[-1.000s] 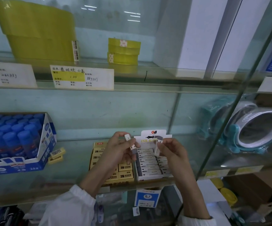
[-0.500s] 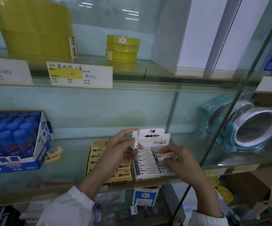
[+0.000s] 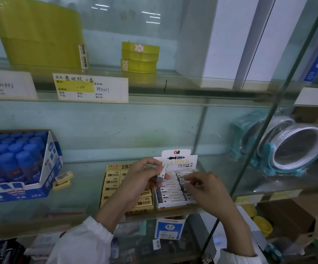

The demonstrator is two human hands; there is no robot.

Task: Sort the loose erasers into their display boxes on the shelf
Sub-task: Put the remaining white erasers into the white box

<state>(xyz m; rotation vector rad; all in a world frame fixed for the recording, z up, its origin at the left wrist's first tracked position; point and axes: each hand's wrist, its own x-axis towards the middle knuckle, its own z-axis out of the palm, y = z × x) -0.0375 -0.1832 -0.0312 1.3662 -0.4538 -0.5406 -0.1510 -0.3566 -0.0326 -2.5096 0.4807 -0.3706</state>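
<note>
- Head view: stood before a glass shelf (image 3: 89,187) bearing two eraser display boxes side by side, a yellow 2B box (image 3: 114,185) on the left and a white ink-and-pencil box (image 3: 173,197) touching it on the right.
- Left hand (image 3: 141,180) raised just above the seam between the two boxes, thumb and fingers closed on one white sleeved eraser (image 3: 163,169), held nearly upright and not yet placed.
- Right hand (image 3: 207,193) lowered into the right side of the white box, fingertips (image 3: 187,178) down among the rows; impossible to tell whether closed on an eraser there or merely pressing one into line.
- White box looked close to full, with rows of white erasers lying flat and labels up.
- Yellow box partly hidden under the left hand; visible rows looked filled.
- Left still loose: two yellow erasers (image 3: 62,179) stacked on the bare shelf, just beside a blue glue-stick carton (image 3: 45,172) and well apart from the yellow box.
- Judged more than halfway done: held white eraser still to go in, then the two yellow strays to go home to the 2B box.
- Nothing else loose seen on this shelf; further strays behind the hands not ruled out.
</note>
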